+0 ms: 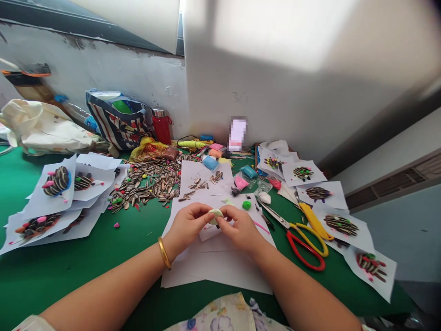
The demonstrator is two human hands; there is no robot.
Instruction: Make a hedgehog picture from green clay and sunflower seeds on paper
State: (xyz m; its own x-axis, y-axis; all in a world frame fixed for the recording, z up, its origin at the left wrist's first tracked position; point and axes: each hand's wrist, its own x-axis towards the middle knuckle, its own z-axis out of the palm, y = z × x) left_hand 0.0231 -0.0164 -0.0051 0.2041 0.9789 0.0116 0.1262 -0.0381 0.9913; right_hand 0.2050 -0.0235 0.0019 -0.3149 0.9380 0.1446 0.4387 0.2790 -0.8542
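My left hand (188, 226) and my right hand (241, 228) meet over a stack of white paper sheets (213, 266) on the green table (103, 248). Both pinch a small pale green lump of clay (215, 215) between fingertips and thumbs. A gold bangle (164, 253) sits on my left wrist. A small bright green clay ball (246, 205) lies on the paper just beyond my right hand. A few sunflower seeds (200, 185) lie on the far paper sheet.
A big pile of sunflower seeds (148, 181) lies behind and left. Paper sheets with seed-and-clay figures sit at left (57, 184) and right (341, 225). Red and yellow scissors (303, 234) lie right of my hands. Clay packets (210, 162), bags (117, 119) and a red bottle (161, 126) line the wall.
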